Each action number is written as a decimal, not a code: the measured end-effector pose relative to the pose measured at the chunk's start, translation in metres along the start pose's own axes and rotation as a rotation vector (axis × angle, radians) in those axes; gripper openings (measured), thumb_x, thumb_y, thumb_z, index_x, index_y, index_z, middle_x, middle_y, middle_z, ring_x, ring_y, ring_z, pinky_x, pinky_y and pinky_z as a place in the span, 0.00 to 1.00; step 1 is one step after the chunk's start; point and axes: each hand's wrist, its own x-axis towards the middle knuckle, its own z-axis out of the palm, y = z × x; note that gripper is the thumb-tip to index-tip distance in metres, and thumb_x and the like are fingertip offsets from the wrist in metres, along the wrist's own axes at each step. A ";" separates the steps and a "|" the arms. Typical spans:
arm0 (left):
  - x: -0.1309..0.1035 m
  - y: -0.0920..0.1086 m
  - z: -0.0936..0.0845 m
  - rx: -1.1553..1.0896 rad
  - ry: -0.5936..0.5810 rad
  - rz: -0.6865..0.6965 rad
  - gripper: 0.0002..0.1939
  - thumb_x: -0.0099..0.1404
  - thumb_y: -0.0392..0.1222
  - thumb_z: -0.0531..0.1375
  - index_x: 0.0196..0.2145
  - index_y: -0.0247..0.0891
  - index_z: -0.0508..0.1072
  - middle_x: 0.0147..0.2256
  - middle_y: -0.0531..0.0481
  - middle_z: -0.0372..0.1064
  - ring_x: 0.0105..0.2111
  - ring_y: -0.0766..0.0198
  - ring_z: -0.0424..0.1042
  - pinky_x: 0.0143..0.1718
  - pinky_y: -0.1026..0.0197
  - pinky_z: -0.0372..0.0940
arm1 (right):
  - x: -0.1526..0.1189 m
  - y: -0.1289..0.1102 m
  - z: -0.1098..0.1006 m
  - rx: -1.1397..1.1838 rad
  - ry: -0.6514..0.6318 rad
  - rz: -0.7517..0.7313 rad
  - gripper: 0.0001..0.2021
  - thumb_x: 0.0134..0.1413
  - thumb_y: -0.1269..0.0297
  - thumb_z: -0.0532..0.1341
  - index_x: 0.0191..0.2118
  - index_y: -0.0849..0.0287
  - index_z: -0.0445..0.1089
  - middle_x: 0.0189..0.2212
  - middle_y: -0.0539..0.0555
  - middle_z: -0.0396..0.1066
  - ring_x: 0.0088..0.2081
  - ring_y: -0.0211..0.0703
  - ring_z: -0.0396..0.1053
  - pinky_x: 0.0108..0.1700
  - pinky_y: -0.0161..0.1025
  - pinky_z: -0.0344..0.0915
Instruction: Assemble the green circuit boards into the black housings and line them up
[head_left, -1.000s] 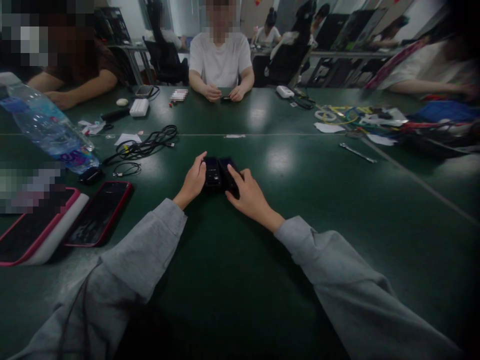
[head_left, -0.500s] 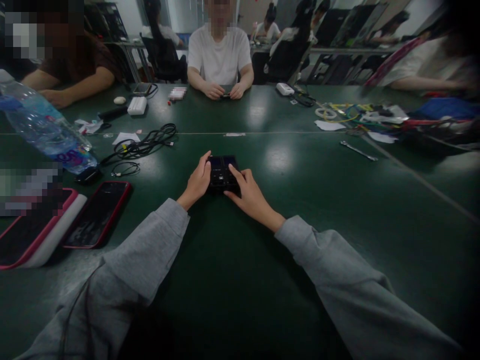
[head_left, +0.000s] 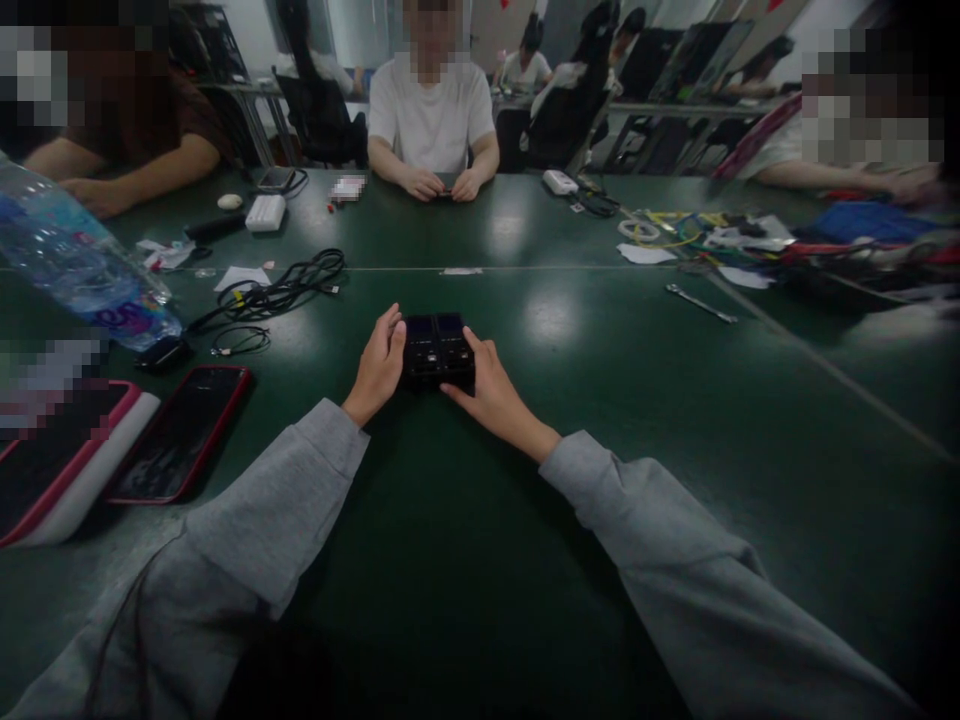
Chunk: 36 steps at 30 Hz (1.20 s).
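Observation:
A small black two-section device [head_left: 435,350] lies on the green table in front of me, with two dark panels side by side and small light marks below them. My left hand [head_left: 376,365] is closed along its left side, thumb at the near-left edge and fingers pointing away. From the right, my right hand [head_left: 491,385] grips it, one digit at the upper right edge and another at the near lower edge. The fingers behind and under the device are hidden.
To the left are a red-edged phone [head_left: 184,435], a water bottle [head_left: 82,265] and black cables [head_left: 289,285]. A wrench [head_left: 701,303] and a heap of wires [head_left: 795,235] lie at right. Across the table sits a person in a white shirt [head_left: 431,115].
My right thumb has slid off the device's top to its right edge, and my left thumb has drawn back leftward, uncovering more of the panels. The whole view has shifted slightly.

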 end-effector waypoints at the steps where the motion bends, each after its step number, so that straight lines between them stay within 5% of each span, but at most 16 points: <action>1: -0.002 0.000 -0.002 0.004 -0.004 0.015 0.29 0.74 0.60 0.45 0.65 0.42 0.57 0.62 0.38 0.60 0.61 0.52 0.63 0.62 0.45 0.58 | 0.000 0.000 0.000 0.012 0.009 -0.001 0.42 0.57 0.62 0.64 0.69 0.56 0.37 0.56 0.65 0.55 0.55 0.60 0.62 0.56 0.64 0.65; 10: -0.025 0.019 -0.017 0.335 0.112 0.373 0.20 0.67 0.56 0.60 0.50 0.39 0.69 0.47 0.44 0.65 0.41 0.60 0.69 0.42 0.56 0.68 | -0.003 -0.007 -0.006 -0.078 0.149 -0.109 0.21 0.57 0.68 0.63 0.52 0.58 0.55 0.51 0.62 0.56 0.53 0.56 0.61 0.52 0.53 0.68; 16: -0.033 0.033 -0.012 0.675 -0.024 0.667 0.14 0.70 0.52 0.58 0.43 0.39 0.70 0.40 0.47 0.70 0.40 0.57 0.69 0.37 0.57 0.62 | -0.003 -0.016 -0.009 -0.271 0.090 -0.162 0.11 0.60 0.71 0.59 0.47 0.59 0.61 0.48 0.60 0.62 0.48 0.54 0.62 0.46 0.51 0.66; 24: -0.035 0.040 -0.012 0.849 -0.108 0.719 0.08 0.72 0.44 0.57 0.43 0.38 0.69 0.40 0.47 0.72 0.37 0.57 0.68 0.35 0.57 0.58 | -0.004 -0.018 -0.007 -0.362 0.100 -0.229 0.11 0.61 0.72 0.58 0.49 0.61 0.63 0.47 0.60 0.65 0.46 0.53 0.62 0.44 0.48 0.64; 36: -0.040 0.047 -0.011 0.979 -0.086 0.702 0.12 0.73 0.47 0.53 0.41 0.37 0.71 0.37 0.45 0.73 0.35 0.55 0.69 0.34 0.54 0.56 | -0.003 -0.020 -0.010 -0.419 0.031 -0.234 0.09 0.63 0.72 0.56 0.48 0.61 0.63 0.45 0.61 0.66 0.45 0.54 0.62 0.43 0.49 0.65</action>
